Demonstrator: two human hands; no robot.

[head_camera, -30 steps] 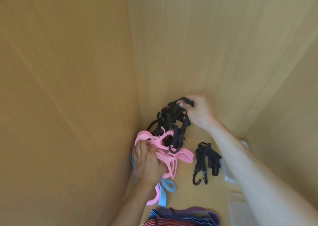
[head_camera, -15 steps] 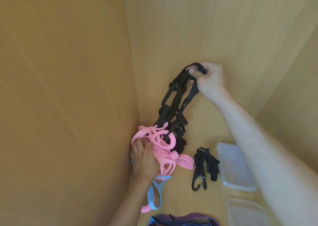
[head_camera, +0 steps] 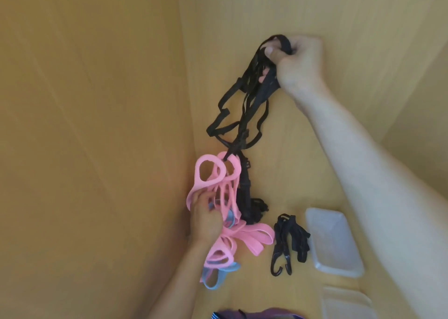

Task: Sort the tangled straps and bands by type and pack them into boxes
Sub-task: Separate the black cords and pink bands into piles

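My right hand (head_camera: 299, 64) is raised and grips the top of a tangle of black straps (head_camera: 244, 110), which hangs down and is still caught in the pink bands (head_camera: 218, 180). My left hand (head_camera: 206, 219) presses down on the pink bands, with a blue band (head_camera: 215, 277) underneath them. A separate bundle of black hooked straps (head_camera: 288, 241) lies on the wooden surface to the right.
A clear plastic box (head_camera: 332, 243) stands right of the hooked straps, and another clear box (head_camera: 346, 301) sits nearer me. Striped purple bands (head_camera: 257, 315) show at the bottom edge. Wooden walls close in at left and behind.
My right hand has lifted the black straps upward and stretched them out of the pile. My left hand has stayed on the pink bands, which rose slightly.
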